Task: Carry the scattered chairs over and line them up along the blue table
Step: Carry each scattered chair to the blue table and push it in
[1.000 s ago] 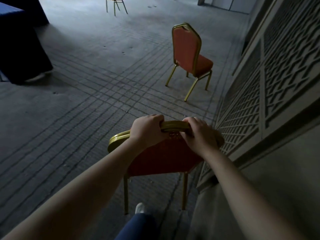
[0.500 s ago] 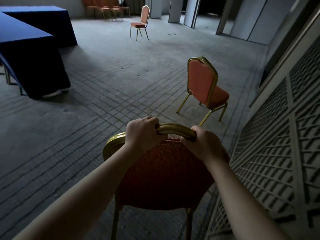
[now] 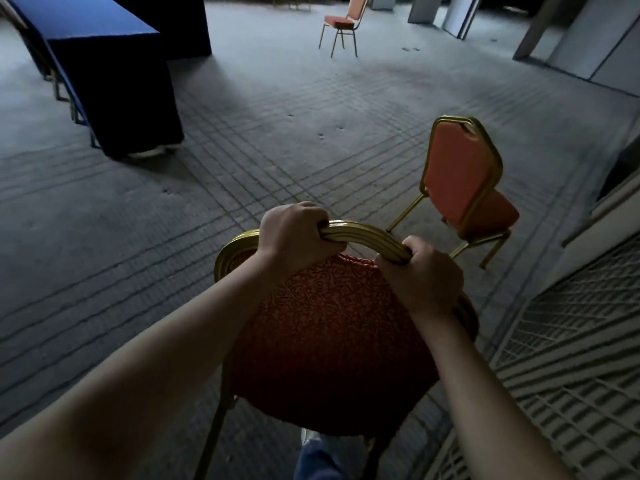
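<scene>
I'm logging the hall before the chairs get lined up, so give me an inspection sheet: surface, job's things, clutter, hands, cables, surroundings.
Surface: grey floor, grid lines, dim.
Job's things: held chair in front; near chair free at right; far chair ahead; blue table upper left.
Clutter: nothing seen.
Hands: left hand and right hand grip the held chair's top rail.
Cables: nothing seen.
Surroundings: lattice wall at right; pale panels beyond.

The grey carpeted floor point(image 3: 263, 161), crossed by bands of dark lines, carries the blue-draped table point(image 3: 104, 32) at far left. A near red chair point(image 3: 457, 171) stands on it by the right wall, and a far red chair point(image 3: 340, 21) stands well beyond.
</scene>
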Available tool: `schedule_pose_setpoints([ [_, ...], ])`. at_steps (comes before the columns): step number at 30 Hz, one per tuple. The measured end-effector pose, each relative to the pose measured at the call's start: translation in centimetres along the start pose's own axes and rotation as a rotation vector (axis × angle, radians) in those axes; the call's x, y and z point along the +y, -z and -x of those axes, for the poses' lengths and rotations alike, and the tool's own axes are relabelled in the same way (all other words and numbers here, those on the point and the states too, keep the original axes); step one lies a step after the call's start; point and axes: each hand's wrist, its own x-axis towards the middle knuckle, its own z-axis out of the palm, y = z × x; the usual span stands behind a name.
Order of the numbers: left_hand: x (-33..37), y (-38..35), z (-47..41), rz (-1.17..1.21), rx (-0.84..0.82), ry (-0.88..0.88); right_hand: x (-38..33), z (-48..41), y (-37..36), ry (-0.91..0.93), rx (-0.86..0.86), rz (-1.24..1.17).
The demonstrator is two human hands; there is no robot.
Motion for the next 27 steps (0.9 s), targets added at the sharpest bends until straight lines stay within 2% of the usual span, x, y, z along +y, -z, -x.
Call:
schedule_pose_setpoints([
  [4, -2.4, 0.1, -3.2, 0.007, -0.025, 0.03, -1.3, -4.6, -1.9, 0.039, -0.074, -0.012],
  [10, -9.7, 4.0, -3.5, -0.067, 0.085, 0.21, -9.6, -10.8, -5.6, 0.285, -0.141, -0.045],
  [16, -18.2, 9.7, -3.4, -0.219, 0.208, 0.462, -21.2, -15.7, -11.3, 0.572, -0.158, -0.15],
  [21, -28.8, 14.2, -4.8, -0.319, 0.277, 0.576, -33.0, -20.1, -18.9, 0.759, -0.223, -0.253],
  [27, -41.9, 19.3, -9.8, -0.391, 0.259, 0.67, -46.2, -25.7, -27.5, 0.776, -0.293, -0.32],
])
